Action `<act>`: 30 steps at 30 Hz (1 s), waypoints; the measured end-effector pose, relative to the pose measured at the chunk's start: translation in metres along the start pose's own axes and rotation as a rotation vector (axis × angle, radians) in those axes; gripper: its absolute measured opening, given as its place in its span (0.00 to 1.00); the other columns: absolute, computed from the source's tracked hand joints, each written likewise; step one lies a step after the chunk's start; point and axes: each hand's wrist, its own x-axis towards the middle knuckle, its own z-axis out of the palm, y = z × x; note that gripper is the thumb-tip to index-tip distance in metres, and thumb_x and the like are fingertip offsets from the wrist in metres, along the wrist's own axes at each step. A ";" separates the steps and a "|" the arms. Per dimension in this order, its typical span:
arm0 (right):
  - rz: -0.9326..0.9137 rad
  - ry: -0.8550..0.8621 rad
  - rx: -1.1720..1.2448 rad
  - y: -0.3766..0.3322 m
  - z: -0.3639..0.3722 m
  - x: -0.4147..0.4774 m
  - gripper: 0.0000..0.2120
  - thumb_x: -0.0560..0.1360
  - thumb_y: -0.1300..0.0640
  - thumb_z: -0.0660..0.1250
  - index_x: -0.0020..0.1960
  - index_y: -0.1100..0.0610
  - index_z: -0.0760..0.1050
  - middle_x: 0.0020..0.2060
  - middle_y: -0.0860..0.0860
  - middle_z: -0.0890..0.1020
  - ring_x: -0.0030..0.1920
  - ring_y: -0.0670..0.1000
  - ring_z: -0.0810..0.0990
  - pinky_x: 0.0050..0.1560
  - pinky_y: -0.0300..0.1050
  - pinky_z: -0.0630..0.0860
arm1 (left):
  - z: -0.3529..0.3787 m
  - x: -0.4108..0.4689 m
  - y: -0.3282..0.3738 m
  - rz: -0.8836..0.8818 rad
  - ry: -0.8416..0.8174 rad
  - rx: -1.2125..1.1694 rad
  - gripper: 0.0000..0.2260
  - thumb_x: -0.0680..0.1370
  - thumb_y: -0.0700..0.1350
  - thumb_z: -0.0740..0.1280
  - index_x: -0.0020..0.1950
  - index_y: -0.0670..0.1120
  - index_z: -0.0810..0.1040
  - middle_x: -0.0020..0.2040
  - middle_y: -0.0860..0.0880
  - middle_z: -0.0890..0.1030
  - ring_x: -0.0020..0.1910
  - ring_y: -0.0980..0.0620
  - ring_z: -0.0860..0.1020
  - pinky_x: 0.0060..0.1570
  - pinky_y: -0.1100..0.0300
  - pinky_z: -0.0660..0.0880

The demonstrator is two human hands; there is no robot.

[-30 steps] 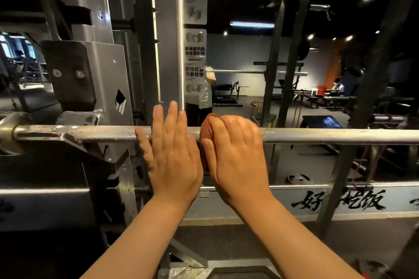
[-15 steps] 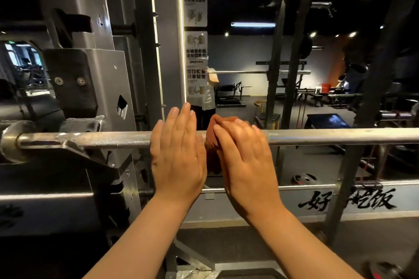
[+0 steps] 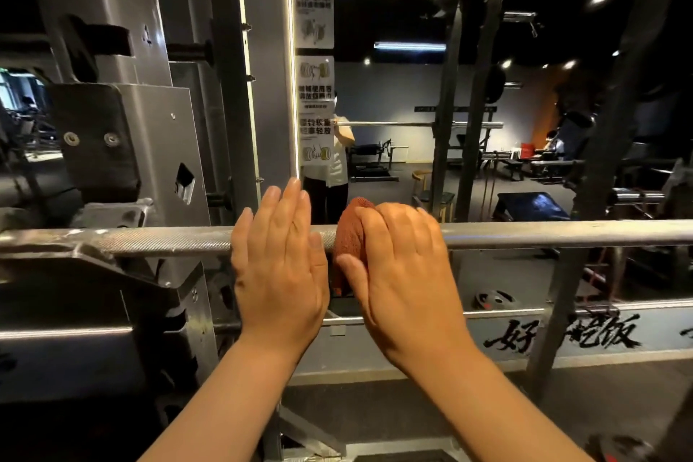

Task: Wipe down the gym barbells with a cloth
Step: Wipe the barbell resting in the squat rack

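1. Gripping the cloth (image 3: pixel 350 236) is the right hand (image 3: pixel 401 266), dead centre of the frame. Its fingers are curled over the top and the thumb is tucked underneath, clamping the cloth round the barbell (image 3: pixel 157 242).
2. It's a reddish-brown cloth, bunched on the bar and poking out on the left side of that hand, so it sits right between the two hands.
3. Just left of centre, the left hand (image 3: pixel 281 266) lies flat against the bar. The fingers are straight, pressed together and pointing up, not wrapped round anything, and its thumb edge is just beside the cloth.
4. The barbell runs level across the middle of the frame, edge to edge. There's a knurled stretch left of the left hand, and at far left the bar sits on the rack hook (image 3: pixel 86 251) of the grey upright (image 3: pixel 157 146).
5. Background stuff: posters (image 3: pixel 315 112) with plate drawings at upper centre, a weight plate (image 3: pixel 495 299) on the floor right of the hands, and black brush lettering (image 3: pixel 562 336) on the low panel at lower right.
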 end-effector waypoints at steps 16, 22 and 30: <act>-0.018 0.112 0.042 0.005 0.010 0.000 0.24 0.84 0.41 0.52 0.69 0.55 0.73 0.62 0.54 0.76 0.64 0.57 0.73 0.72 0.56 0.65 | 0.002 0.000 0.002 -0.010 0.027 -0.018 0.21 0.87 0.46 0.52 0.75 0.37 0.70 0.77 0.41 0.69 0.78 0.42 0.64 0.79 0.42 0.53; 0.090 0.202 0.073 -0.026 0.011 0.029 0.22 0.86 0.46 0.48 0.52 0.52 0.79 0.46 0.49 0.80 0.48 0.53 0.76 0.53 0.51 0.69 | 0.006 -0.001 0.001 -0.023 0.036 -0.023 0.20 0.86 0.43 0.57 0.77 0.39 0.67 0.77 0.41 0.69 0.78 0.42 0.63 0.80 0.44 0.51; -0.180 0.178 0.164 0.000 0.013 0.013 0.18 0.86 0.50 0.54 0.69 0.56 0.74 0.63 0.52 0.78 0.64 0.53 0.73 0.68 0.47 0.63 | -0.001 -0.004 -0.008 0.069 0.000 -0.027 0.21 0.85 0.43 0.55 0.77 0.38 0.67 0.78 0.42 0.66 0.79 0.42 0.62 0.80 0.44 0.48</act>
